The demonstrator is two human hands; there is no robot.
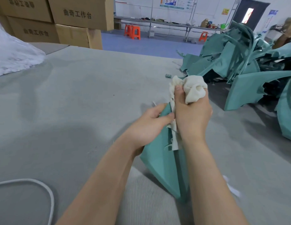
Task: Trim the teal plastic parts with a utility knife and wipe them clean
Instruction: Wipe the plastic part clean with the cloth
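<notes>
A teal plastic part (164, 163) stands on edge over the grey table, narrow end up. My left hand (148, 124) grips its upper end, thumb across the teal surface. My right hand (191, 114) holds a bunched cream cloth (193, 88) and presses it against the part's top edge, right beside my left thumb. A strip of the cloth hangs down along the part's inner edge. No utility knife shows in either hand.
A heap of teal plastic parts (248, 69) fills the table's right side. A small teal scrap (168, 76) lies near it. White bagged material (13, 54) sits far left, a white cable (44, 189) near left. Cardboard boxes (73, 18) stand behind.
</notes>
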